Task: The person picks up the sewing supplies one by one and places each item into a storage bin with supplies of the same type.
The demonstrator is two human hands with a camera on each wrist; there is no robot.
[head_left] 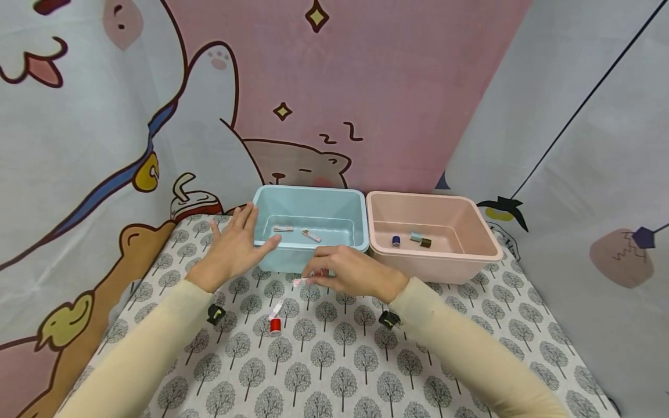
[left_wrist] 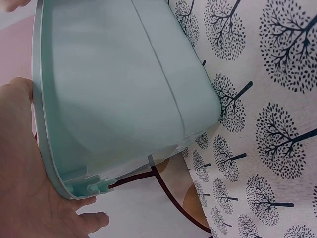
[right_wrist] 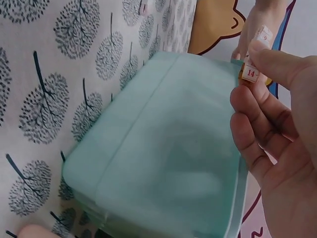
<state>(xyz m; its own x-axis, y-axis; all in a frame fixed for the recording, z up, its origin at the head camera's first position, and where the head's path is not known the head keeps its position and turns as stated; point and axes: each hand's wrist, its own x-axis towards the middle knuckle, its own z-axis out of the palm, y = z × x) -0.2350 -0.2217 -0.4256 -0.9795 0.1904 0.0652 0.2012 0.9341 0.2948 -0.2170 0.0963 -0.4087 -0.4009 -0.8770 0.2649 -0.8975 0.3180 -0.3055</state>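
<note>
The left hand (head_left: pixel 229 248) rested, fingers straight, at the blue bin's (head_left: pixel 282 260) left corner. Nearer, on the bench (head_left: pixel 334 326), lay a pale strip (head_left: pixel 275 310) and a red thread spool (head_left: pixel 275 327). Next, low before the bin's near wall, a folded measuring tape (right_wrist: pixel 251 70) ran roughly left-right, pinched by the right hand (head_left: pixel 358 270) in a thumb-and-finger grip, the bin's opening above and beyond. Rightmost stood the pink bin (head_left: pixel 439 266).
</note>
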